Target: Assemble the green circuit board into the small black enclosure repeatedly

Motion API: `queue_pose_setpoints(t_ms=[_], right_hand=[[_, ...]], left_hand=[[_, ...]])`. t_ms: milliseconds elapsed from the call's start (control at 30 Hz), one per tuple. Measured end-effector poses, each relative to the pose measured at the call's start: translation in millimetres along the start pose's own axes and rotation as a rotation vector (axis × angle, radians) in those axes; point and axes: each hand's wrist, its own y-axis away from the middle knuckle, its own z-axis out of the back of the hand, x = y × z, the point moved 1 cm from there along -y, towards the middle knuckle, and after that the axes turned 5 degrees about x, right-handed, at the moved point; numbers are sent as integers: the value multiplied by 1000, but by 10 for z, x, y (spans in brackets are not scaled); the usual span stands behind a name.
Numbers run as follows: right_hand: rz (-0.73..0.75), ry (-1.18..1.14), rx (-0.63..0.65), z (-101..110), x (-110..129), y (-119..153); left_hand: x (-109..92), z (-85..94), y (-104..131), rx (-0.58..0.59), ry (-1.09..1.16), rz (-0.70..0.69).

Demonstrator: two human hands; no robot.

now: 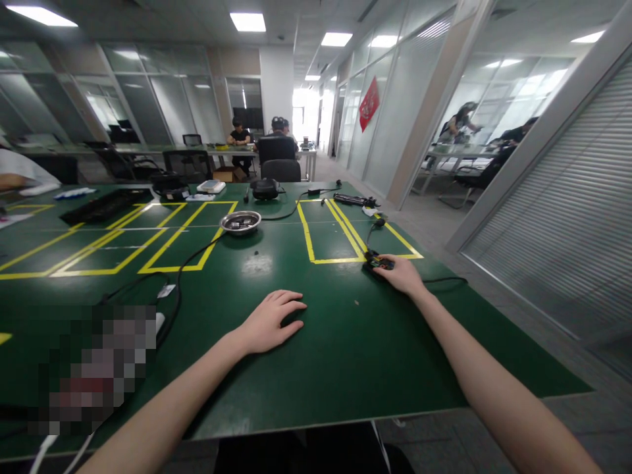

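Note:
My left hand rests on the green tabletop with its fingers apart and nothing in it. Further forward on the right, my right hand has its fingers closed on a small black device with coloured parts. That device sits on the table by the near corner of a yellow tape rectangle. A short black cable runs from it to a black plug. Another black cable lies to the right of my right wrist. The fingers partly hide the device, so its exact kind is unclear.
A round metal dish with small metal parts stands ahead. Behind are a black case and a folded black tripod-like item. A long dark tray lies far left. A blurred-out object with cables is near left. People sit further back.

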Motion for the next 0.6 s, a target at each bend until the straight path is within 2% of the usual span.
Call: queue_pose_setpoints(t_ms=[67,167,233,300,367,433,600], right_hand=[[202,-117,85,-136,263,150],[542,-305,280,-331,694,478],[760,-371,431,-415,941,719],[933,-412,521,-454,1113,917],[1029,-418,528,-463,1199,1034],[1069,-407,480,-453,1213,1068],[1029,-331,307,-358,1126,968]], left_hand=[[2,3,3,-4,12,6],[-25,43,12,-76,36,-3],[-68,84,19,-147,36,-43],[-119,114,22,-170,24,-90],[-156,119,18,-135,22,-107],[-165,105,13,-101,29,-101],[-99,66,21,-85,35,-71]])
